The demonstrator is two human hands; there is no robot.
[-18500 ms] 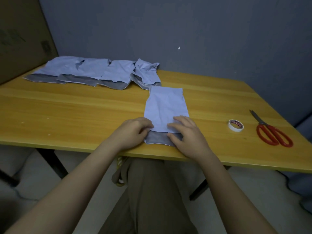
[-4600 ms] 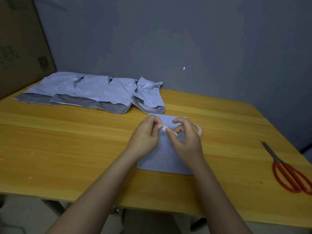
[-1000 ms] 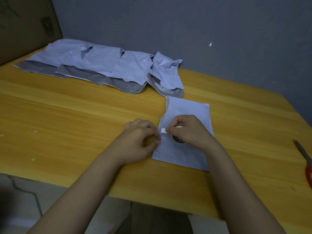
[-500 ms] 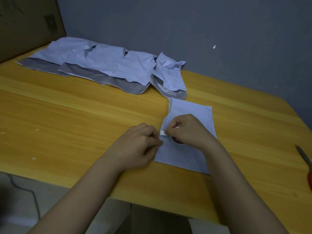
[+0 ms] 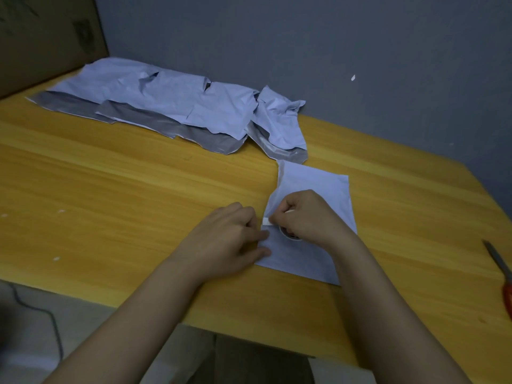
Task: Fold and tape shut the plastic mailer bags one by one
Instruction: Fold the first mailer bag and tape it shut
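White tape roll (image 5: 291,236) gripped under right fingers (image 5: 279,214) | left fingers (image 5: 256,231) curled, pressing folded mailer (image 5: 315,184)

Yellow wood-grain table (image 5: 116,195), set against a grey wall.
On it: overlapping row of crumpled pale-blue mailer bags (image 5: 171,106) with grey flaps along the far left; one folded mailer bag (image 5: 313,184) flat near the front edge, just beside the row's right end; red-handled scissors (image 5: 502,275) at the right edge, partly cut off; small white specks (image 5: 56,259) front left.
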